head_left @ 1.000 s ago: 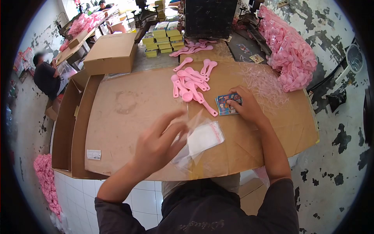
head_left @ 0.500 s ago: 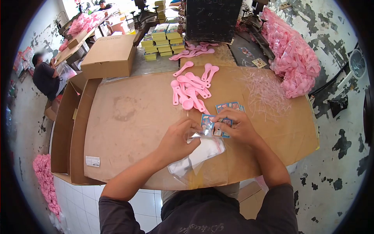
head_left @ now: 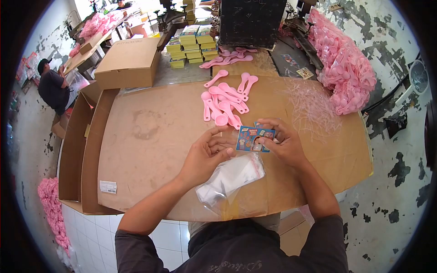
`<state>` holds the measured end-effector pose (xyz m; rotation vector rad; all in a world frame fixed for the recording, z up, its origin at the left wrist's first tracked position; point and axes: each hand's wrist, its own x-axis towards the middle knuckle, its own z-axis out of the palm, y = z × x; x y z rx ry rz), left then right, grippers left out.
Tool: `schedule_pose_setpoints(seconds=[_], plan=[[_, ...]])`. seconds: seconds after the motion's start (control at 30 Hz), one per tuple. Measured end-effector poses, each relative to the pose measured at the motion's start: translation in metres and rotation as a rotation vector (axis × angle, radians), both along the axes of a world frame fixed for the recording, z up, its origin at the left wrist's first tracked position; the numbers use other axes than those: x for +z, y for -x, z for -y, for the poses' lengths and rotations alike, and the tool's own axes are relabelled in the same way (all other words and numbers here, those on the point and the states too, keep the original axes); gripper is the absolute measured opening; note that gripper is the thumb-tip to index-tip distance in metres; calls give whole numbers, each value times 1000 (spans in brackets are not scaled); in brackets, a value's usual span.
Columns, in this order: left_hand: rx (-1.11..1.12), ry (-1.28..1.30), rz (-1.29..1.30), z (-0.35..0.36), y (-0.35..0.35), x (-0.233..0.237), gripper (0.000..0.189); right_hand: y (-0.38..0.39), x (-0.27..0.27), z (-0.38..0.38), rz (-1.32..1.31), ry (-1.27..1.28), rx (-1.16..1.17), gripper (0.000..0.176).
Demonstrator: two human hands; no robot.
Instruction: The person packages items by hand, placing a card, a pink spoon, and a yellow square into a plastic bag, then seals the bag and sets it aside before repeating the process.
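Card [head_left: 255, 139] sat between both hands, near the middle of the cardboard sheet [head_left: 150, 150], just nearer than the loose pink spoons [head_left: 225, 102]. The right hand [head_left: 283, 146] gripped the card by its right edge, thumb on top and fingers under, with the printed face up and tilted slightly. The left hand [head_left: 205, 157] was at the card's left edge with fingers curled and thumb apart from the forefinger. It looked to be working a bit of clear film [head_left: 230, 139]. Whether it actually pinched the film I could not tell; the film was too see-through.

Judgement on the step: card meeting a clear bag mouth. To do it well, hold the card flat by the edge only and lead with one corner. The left fingertips should spread the mouth rather than pinch it closed, and the film should be lifted off the pile so that only one layer is caught.

Materials:
- The card was stiff, glossy, rectangular, blue with small pictures.
- A pile of clear bags [head_left: 232, 177] lay near the person, just under the hands. It was limp, slippery-looking, milky where layers overlapped, and had a red strip at one end.
- The spoons were hard matte pink plastic with round bowls and flat handles.
- The sheet was dull brown, creased and stained.
- Plastic strips [head_left: 309, 107] lay to the right, thin, pale and tangled.
- A sack of pink spoons [head_left: 346, 68] was at far right, bulging and shiny.
- A cardboard box [head_left: 127, 61] sat far left, closed.
- Yellow packs [head_left: 189, 45] were stacked far behind it.
- A person [head_left: 52, 88] sat at far left, well apart.
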<state>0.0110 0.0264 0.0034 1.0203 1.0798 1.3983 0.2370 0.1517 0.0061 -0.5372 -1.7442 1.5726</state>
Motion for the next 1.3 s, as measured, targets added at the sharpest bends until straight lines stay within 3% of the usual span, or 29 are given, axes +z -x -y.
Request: schedule_pose_setpoints(seconds=[0.1,0.37,0.47,0.67,0.87,0.97,1.07,1.17,1.27,1.3], plan=[[-97,80,-8,-2,9,-7,55,-2,-5,-6,-4,-85,-9,36],[-8,99,-18,0,4,-2,56,-2,-3,-3,-15,-104,-86,32],[-17,92,-17,0,2,-1,57,-7,0,-9,132,-405,-30,33],[-99,6,-237,6,-2,-3,55,0,4,-5,324,-602,149,39],[-145,-4,-296,10,-7,5,52,17,3,21,85,-134,-77,48],[-122,-24,-179,9,-7,0,51,18,-4,20,46,-31,-78,34],[-97,4,-102,9,-3,2,47,16,2,15,151,-597,-38,23],[-64,32,-110,10,-1,2,42,23,12,16,131,-487,149,20],[33,18,-119,6,4,-9,38,32,14,-6,336,-522,-74,23],[74,9,-118,4,4,-9,37,35,15,-9,397,-644,-88,24]])
